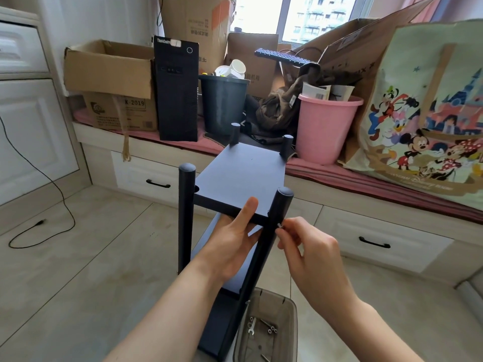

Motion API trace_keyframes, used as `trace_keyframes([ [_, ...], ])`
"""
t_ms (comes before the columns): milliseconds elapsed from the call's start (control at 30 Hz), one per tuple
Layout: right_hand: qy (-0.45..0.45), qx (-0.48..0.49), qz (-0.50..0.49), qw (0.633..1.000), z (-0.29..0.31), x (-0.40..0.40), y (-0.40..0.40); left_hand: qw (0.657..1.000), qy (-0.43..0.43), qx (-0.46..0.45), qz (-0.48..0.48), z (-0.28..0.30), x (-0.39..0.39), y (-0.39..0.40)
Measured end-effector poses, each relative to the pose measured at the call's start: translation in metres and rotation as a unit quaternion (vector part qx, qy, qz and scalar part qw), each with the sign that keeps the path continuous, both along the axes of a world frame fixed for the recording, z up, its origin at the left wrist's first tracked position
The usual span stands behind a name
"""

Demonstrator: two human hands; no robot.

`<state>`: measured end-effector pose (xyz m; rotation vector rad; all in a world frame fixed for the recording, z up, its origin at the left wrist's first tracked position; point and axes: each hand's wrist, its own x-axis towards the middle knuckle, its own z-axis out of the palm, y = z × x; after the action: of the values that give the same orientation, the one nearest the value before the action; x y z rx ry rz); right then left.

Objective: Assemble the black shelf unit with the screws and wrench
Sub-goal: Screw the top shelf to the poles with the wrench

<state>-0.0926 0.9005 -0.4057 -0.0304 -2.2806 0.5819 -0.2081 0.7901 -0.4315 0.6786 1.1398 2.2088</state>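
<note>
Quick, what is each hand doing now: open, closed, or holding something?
Left hand: holds the edge of the top shelf board, thumb on top.
Right hand: pinches a screw at the front right post.

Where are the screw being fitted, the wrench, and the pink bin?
screw (279, 226), head view, on its silver head.
wrench (251, 327), head view, on its shaft.
pink bin (324, 129), head view, on its front wall.

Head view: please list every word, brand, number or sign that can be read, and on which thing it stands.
"ThinkCentre": top front of the tall black computer tower.
"K-2019": front of the lower brown cardboard box.
"Disney": bottom of the large cartoon-printed tote bag; its other words are blurred.
Print on the upright cardboard boxes behind: too small to read.
</note>
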Motion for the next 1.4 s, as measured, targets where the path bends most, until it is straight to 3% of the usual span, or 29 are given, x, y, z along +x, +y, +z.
trace_keyframes([
  [467, -0.035, -0.049, 0.057, 0.997, 0.000, -0.003, 0.006, 0.996, 0.070, -0.036, 0.041, 0.000, -0.002, 0.002],
  [667, -0.061, -0.202, 0.035, 0.977, 0.003, -0.005, 0.014, 0.998, 0.037, -0.014, 0.042, 0.001, -0.001, 0.002],
  [800, -0.083, -0.254, 0.103, 0.958, 0.010, -0.009, 0.014, 0.999, 0.020, 0.002, 0.047, 0.000, 0.001, 0.004],
  [1067, -0.127, -0.260, 0.163, 0.943, 0.017, -0.012, 0.019, 1.000, 0.028, -0.003, 0.000, 0.002, -0.001, -0.006],
  [1267, -0.151, -0.151, 0.204, 0.955, 0.030, -0.018, 0.028, 0.999, 0.043, -0.010, 0.004, 0.002, -0.002, -0.007],
  [1400, -0.136, -0.154, 0.220, 0.954, 0.032, -0.019, 0.032, 0.999, 0.033, 0.004, 0.015, 0.003, 0.001, -0.006],
])
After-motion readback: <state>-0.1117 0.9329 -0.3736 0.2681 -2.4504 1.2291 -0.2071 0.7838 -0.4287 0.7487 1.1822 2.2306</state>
